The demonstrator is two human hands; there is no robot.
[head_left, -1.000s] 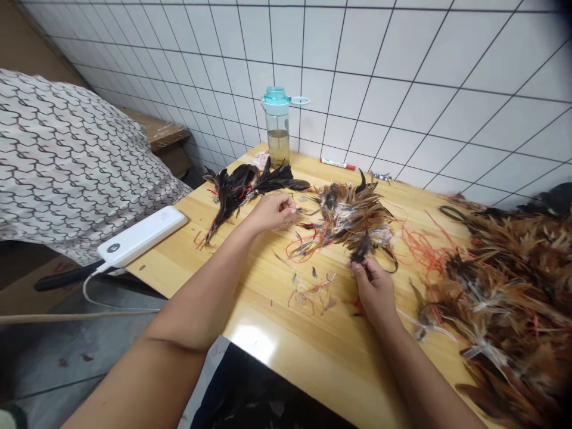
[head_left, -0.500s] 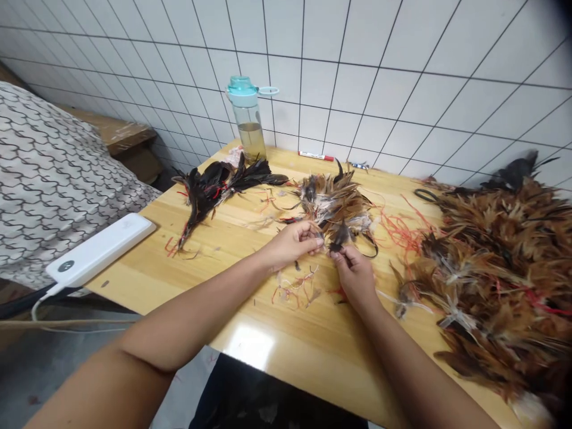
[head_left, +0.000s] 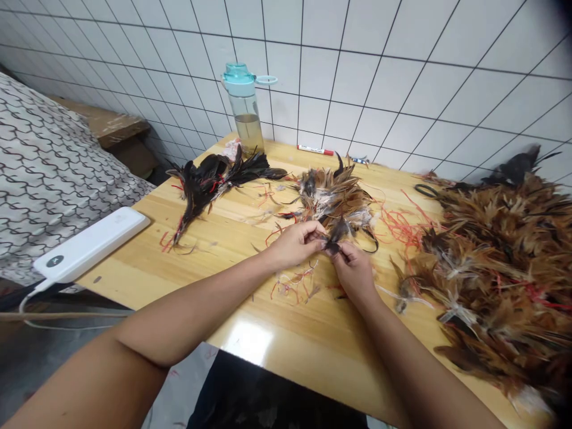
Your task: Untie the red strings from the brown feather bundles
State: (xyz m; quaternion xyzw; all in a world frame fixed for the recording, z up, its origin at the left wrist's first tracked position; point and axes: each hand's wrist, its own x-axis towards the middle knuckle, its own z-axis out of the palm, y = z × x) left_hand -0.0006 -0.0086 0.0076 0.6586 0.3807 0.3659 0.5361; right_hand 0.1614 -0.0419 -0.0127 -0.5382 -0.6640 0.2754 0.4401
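Pinching small dark feather (head_left: 333, 244) (brown pile (head_left: 337, 199) behind).

Bright, even light; tabletop (head_left: 250, 339) glare (edges warped, corners dark).

Your left hand (head_left: 297, 243) and right hand (head_left: 353, 271) pinch small dark feather (head_left: 334, 243) together, at near edge of brown feather pile (head_left: 335, 199) on wooden table (head_left: 214, 244).
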